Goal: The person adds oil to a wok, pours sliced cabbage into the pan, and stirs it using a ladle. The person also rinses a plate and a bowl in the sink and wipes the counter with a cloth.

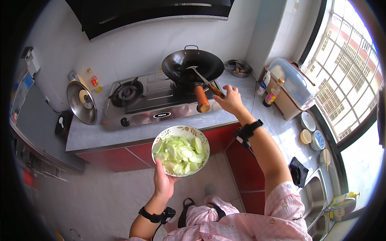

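My left hand holds a patterned bowl by its lower left rim; pale green sliced vegetable fills it. At the stove's right burner, a black wok stands with its wooden handle pointing towards me. A metal spatula rests over the wok's edge with its blade inside. The fingers of my right hand are at the end of the spatula's wooden handle; whether they grip it is hard to tell.
The gas stove has a bare left burner. A steel lid leans at the left. A steel pan, a sauce bottle, a dish box and small bowls stand right, before the sink. A range hood hangs above.
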